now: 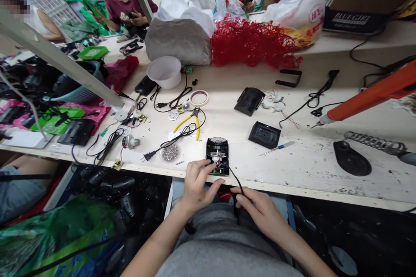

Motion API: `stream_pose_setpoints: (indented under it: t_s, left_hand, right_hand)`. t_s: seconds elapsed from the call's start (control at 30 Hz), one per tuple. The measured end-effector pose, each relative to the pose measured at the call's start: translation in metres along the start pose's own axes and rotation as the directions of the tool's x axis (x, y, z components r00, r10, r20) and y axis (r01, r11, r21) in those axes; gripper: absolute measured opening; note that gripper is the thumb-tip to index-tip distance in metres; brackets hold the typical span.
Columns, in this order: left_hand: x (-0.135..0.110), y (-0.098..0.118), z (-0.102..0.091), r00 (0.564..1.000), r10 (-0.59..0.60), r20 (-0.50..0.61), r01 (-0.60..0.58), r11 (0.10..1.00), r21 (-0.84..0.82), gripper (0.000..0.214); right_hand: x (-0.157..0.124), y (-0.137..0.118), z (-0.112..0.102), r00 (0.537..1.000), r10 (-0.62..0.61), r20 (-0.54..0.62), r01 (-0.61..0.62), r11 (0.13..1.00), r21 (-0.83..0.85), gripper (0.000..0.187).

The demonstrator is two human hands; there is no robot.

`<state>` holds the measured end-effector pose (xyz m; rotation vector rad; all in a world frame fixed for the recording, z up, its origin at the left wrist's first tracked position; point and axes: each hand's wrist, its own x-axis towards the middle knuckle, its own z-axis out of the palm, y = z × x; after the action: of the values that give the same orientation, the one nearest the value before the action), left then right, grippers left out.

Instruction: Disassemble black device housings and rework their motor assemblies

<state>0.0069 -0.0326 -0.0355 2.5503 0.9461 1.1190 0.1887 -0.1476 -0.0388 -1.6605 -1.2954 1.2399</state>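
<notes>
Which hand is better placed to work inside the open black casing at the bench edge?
Left, probably. The left hand already has fingertips on the open black casing, by its red wiring. The right hand sits lower, its grip pinching the black cord.

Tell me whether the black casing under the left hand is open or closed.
Open: the casing lies without a cover, red and white wiring exposed inside, left hand fingers at its edge.

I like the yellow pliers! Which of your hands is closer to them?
Left. The left hand sits just below the yellow pliers; the right hand is farther, lower right.
</notes>
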Motion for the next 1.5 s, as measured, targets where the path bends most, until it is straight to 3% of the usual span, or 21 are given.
stream_pose_setpoints:
  t_s: [0.23, 0.37, 0.47, 0.6, 0.67, 0.77, 0.87, 1.0, 1.1, 1.17, 1.23, 1.3, 1.37, 1.43, 1.5]
  left_hand:
    - [-0.005, 0.000, 0.012, 0.998, -0.028, -0.055, 0.025, 0.998, -0.050, 0.015]
    - [-0.010, 0.000, 0.015, 0.974, -0.194, -0.116, 0.184, 0.978, -0.094, 0.030]
    - [-0.010, 0.002, 0.018, 0.921, -0.368, -0.124, 0.350, 0.925, -0.146, 0.061]
    - [-0.007, 0.003, 0.022, 0.834, -0.550, 0.033, 0.539, 0.801, -0.260, 0.078]
    - [-0.002, 0.004, 0.023, 0.771, -0.623, 0.136, 0.625, 0.697, -0.351, 0.082]
    - [0.008, 0.006, 0.024, 0.679, -0.672, 0.296, 0.701, 0.473, -0.533, 0.089]
    - [0.020, 0.008, 0.025, 0.610, -0.682, 0.404, 0.733, 0.291, -0.615, 0.091]
    - [0.032, 0.006, 0.030, 0.522, -0.755, 0.397, 0.781, 0.236, -0.579, 0.080]
    - [0.037, 0.001, 0.036, 0.487, -0.759, 0.432, 0.781, 0.158, -0.604, 0.067]
    - [0.040, -0.001, 0.038, 0.490, -0.737, 0.465, 0.765, 0.107, -0.635, 0.058]
    - [0.040, -0.001, 0.039, 0.512, -0.729, 0.453, 0.758, 0.136, -0.638, 0.053]
    - [0.039, 0.001, 0.037, 0.577, -0.741, 0.343, 0.739, 0.295, -0.605, 0.052]
    - [0.036, 0.005, 0.035, 0.674, -0.721, 0.162, 0.681, 0.519, -0.517, 0.051]
    - [0.030, 0.010, 0.034, 0.767, -0.642, 0.003, 0.590, 0.703, -0.397, 0.043]
    - [0.024, 0.014, 0.034, 0.852, -0.519, -0.075, 0.475, 0.824, -0.309, 0.024]
  right_hand:
    - [0.004, 0.001, -0.006, 0.984, 0.004, -0.178, -0.005, 1.000, -0.006, 0.043]
    - [0.003, -0.003, -0.006, 0.982, -0.012, -0.187, -0.003, 0.997, -0.079, 0.039]
    - [0.010, -0.009, -0.008, 0.973, -0.030, -0.227, 0.003, 0.993, -0.118, 0.045]
    - [0.035, -0.017, -0.011, 0.941, -0.103, -0.321, 0.033, 0.976, -0.215, 0.043]
    - [0.049, -0.020, -0.012, 0.954, -0.088, -0.288, 0.025, 0.976, -0.217, 0.035]
    - [0.062, -0.025, -0.009, 0.987, 0.074, -0.146, -0.088, 0.992, -0.090, 0.043]
    - [0.065, -0.029, -0.002, 0.976, 0.214, -0.046, -0.212, 0.976, 0.054, 0.052]
    - [0.062, -0.033, 0.004, 0.979, 0.196, -0.048, -0.190, 0.976, 0.108, 0.051]
    - [0.058, -0.036, 0.004, 0.983, 0.185, -0.012, -0.179, 0.965, 0.190, 0.050]
    - [0.054, -0.038, 0.005, 0.985, 0.172, 0.021, -0.171, 0.946, 0.277, 0.052]
    - [0.049, -0.038, 0.007, 0.988, 0.152, 0.040, -0.156, 0.922, 0.354, 0.056]
    - [0.043, -0.036, 0.009, 0.988, 0.146, 0.051, -0.155, 0.902, 0.404, 0.060]
    - [0.037, -0.032, 0.010, 0.986, 0.156, 0.053, -0.164, 0.883, 0.440, 0.063]
    - [0.030, -0.026, 0.010, 0.985, 0.166, 0.041, -0.166, 0.871, 0.463, 0.064]
    - [0.025, -0.020, 0.009, 0.987, 0.160, -0.011, -0.136, 0.874, 0.466, 0.064]
